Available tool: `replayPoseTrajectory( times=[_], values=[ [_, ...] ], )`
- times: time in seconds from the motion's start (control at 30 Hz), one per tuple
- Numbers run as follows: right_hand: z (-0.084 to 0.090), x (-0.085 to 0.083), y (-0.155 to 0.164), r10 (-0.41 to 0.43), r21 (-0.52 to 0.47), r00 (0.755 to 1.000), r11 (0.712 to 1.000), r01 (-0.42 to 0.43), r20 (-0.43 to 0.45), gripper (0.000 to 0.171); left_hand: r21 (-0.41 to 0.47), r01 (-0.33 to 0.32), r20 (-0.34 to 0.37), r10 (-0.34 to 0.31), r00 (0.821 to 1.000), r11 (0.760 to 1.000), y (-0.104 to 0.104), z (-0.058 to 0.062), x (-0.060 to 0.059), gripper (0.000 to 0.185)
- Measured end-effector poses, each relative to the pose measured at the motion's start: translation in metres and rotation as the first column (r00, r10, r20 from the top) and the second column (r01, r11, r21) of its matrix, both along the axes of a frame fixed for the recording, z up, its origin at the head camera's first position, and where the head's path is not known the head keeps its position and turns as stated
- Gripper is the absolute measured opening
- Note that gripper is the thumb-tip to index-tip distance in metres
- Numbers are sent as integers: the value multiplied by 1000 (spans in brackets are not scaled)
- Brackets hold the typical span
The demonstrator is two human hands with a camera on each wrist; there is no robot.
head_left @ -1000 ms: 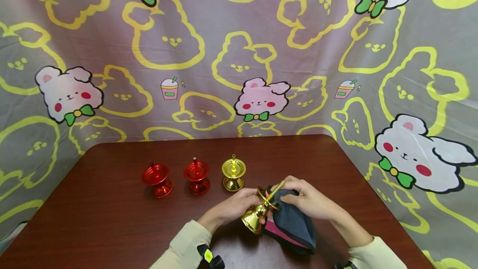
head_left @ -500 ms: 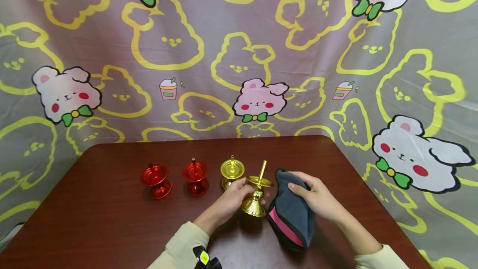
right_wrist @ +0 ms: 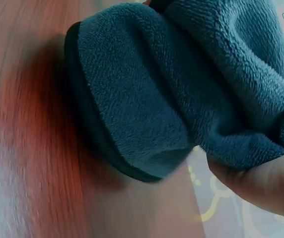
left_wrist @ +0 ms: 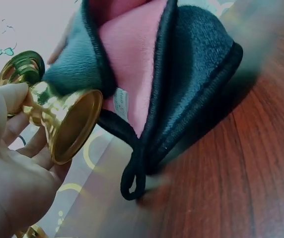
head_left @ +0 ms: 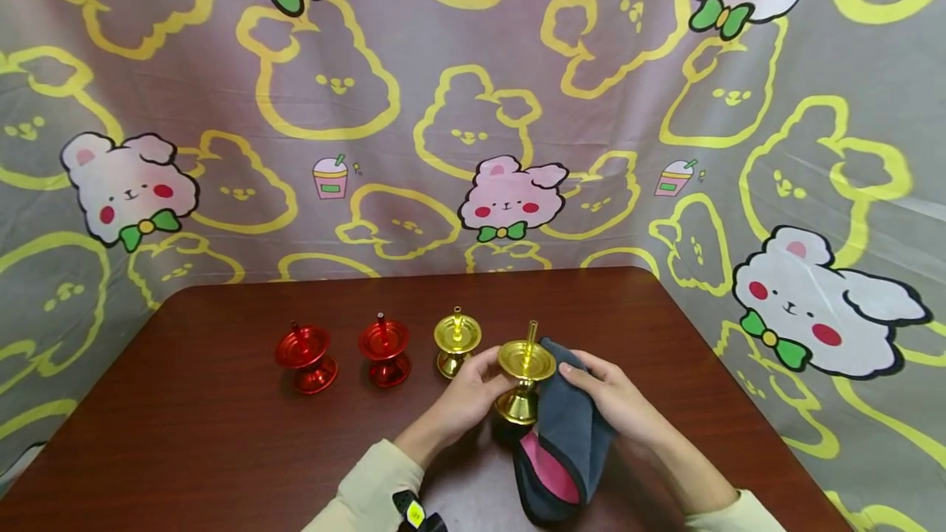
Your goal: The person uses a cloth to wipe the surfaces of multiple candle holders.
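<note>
Gold candle holder [head_left: 525, 376]: shiny, upright, spike at twelve o'clock, pinched at the stem, base just off the wood. Grey cloth [head_left: 572, 425], pink-lined, black-edged, folded, touching at three o'clock, drooping toward six.

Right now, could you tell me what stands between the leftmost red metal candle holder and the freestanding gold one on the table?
In the head view, a second red candle holder stands between the leftmost red metal candle holder and the freestanding gold one.

Gold candleholder [head_left: 525, 376] between hands, cloth [head_left: 565, 442]
</note>
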State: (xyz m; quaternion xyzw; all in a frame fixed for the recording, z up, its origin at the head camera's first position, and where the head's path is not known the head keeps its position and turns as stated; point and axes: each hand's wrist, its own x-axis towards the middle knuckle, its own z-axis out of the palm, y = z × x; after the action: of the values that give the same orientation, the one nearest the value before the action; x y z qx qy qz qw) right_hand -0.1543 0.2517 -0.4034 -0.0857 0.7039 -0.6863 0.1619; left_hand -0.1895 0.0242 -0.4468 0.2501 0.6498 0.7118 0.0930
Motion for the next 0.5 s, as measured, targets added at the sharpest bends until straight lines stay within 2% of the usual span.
replayPoseTrajectory(
  times=[0.13,0.3,0.4,0.5],
  values=[
    [1,-1,-5,-25,-21,996,999,27,81,52,20,14,-53,-13,998,1000,0,-2,0,34],
    [0,-5,-11,-35,-17,994,999,37,108,55,18,25,-119,-22,993,1000,0,-6,-1,32],
    [-2,-7,-13,-35,-23,994,999,38,107,53,3,3,-148,-3,989,1000,1,-8,-1,32],
    [-4,-8,-14,-21,-4,997,1000,21,75,50,-6,-22,-115,21,993,1000,1,-11,-1,36]
  ],
)
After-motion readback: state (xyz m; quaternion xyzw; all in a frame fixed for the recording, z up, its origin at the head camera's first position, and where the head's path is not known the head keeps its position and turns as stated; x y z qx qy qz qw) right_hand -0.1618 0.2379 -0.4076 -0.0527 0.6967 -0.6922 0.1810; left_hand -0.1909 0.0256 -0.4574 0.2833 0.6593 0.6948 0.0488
